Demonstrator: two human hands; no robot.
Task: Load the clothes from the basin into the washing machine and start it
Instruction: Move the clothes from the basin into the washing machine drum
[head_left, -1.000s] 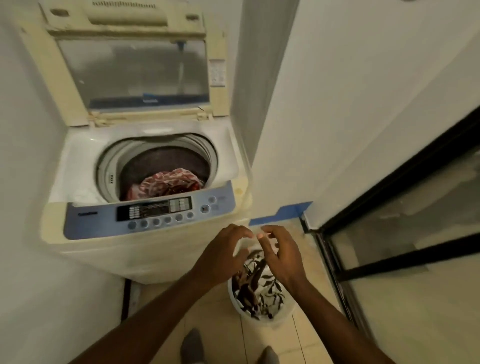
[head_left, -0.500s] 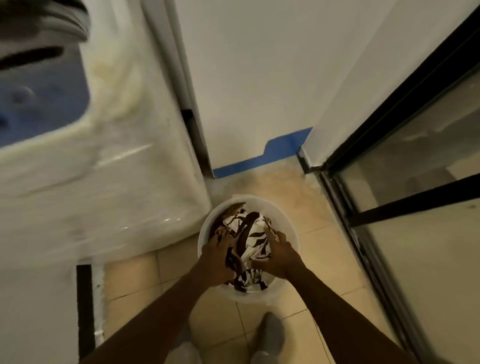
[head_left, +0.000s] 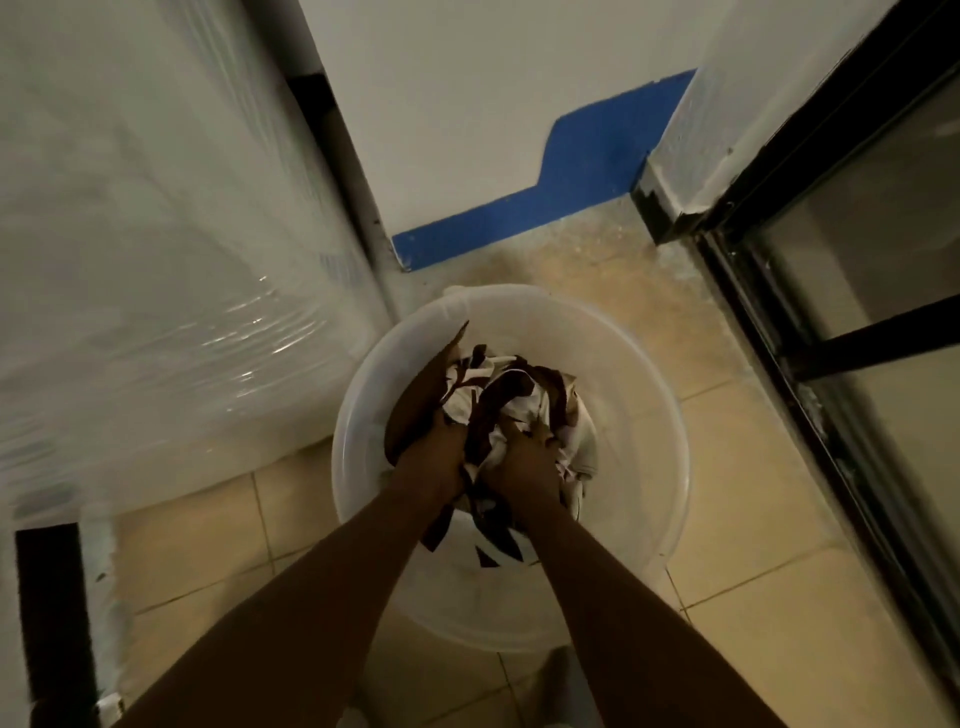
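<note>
A round basin (head_left: 644, 415) of thin, milky, translucent plastic sits on the floor (head_left: 753, 519), its rim smooth and rolled, with a small tab or lip at the far edge. Inside lies a crumpled heap of clothes (head_left: 509, 405): soft, limp fabric printed in white with dark brown, streaky, leaf-like marks, plus a plain brown piece folded up against the basin's left wall. The cloth bunches into ridges and loose tails, one of which trails toward the near wall.

Both hands are down in the basin. The left hand (head_left: 434, 460) is curled closed around a fistful of the clothes on the left of the heap; the right hand (head_left: 524, 462) is likewise clenched into the fabric just beside it, knuckles up, fingers buried in folds. The two bare forearms run side by side from the bottom edge.

The washer (head_left: 156, 260) fills the left of the view, just beside the basin: a smooth white cabinet wrapped in glossy, wrinkled film (it is blurred, so no label or writing can be read). The floor is matte beige tile with pale grout lines. A blue painted strip (head_left: 519, 213) runs along the base of the white wall. To the right stands a black-framed glass door (head_left: 857, 234).
</note>
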